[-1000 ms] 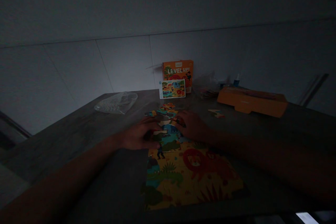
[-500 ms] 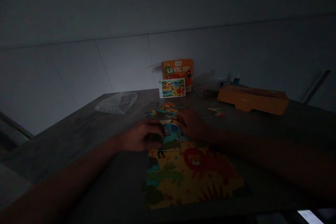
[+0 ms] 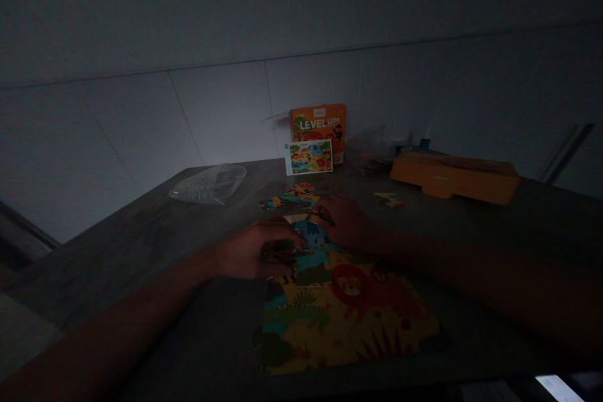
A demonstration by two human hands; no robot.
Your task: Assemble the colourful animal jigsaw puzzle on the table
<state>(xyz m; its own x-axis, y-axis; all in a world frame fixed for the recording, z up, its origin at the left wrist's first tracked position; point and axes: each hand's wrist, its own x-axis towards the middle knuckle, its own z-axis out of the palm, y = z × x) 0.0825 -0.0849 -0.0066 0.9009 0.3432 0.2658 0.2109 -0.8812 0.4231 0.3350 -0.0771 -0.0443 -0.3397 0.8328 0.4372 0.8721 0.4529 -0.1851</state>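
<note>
A jigsaw puzzle (image 3: 348, 320) with a red lion and a green crocodile lies on the table in front of me. A smaller joined puzzle section (image 3: 313, 254), with a blue animal and teal water, overlaps its far edge. My left hand (image 3: 257, 248) curls its fingers and thumb round the left side of this section. On the far right side, my right hand (image 3: 343, 217) grips it with bent fingers. Both palms hide part of the section, and dim light blurs the fingertips. Just beyond the hands are several loose puzzle pieces (image 3: 299, 195).
An orange puzzle box (image 3: 325, 116) stands by the wall, with a picture card (image 3: 309, 158) leaning on it. An orange box part (image 3: 455, 179) and a loose piece (image 3: 390, 200) lie to the right. A clear plastic bag (image 3: 210, 185) is at the left.
Both hands hold on while the small puzzle section has moved toward me and slightly right, its near edge now closer to the lion's face. The left hand has shifted slightly with it.
</note>
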